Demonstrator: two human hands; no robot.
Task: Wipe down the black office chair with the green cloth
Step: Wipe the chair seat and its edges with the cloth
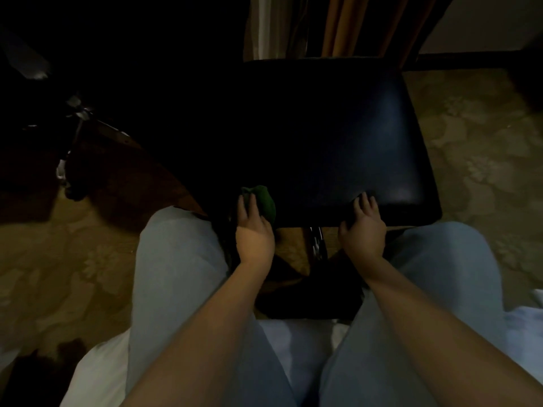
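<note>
A seated person's left hand (254,230) presses fairly straight fingers onto a bunched green cloth (264,201). The cloth sits under and just beyond the fingertips, on the near left corner of the black office chair (338,136) seat. The right hand (364,227) rests flat-fingered on the seat's near edge, holding nothing.
</note>
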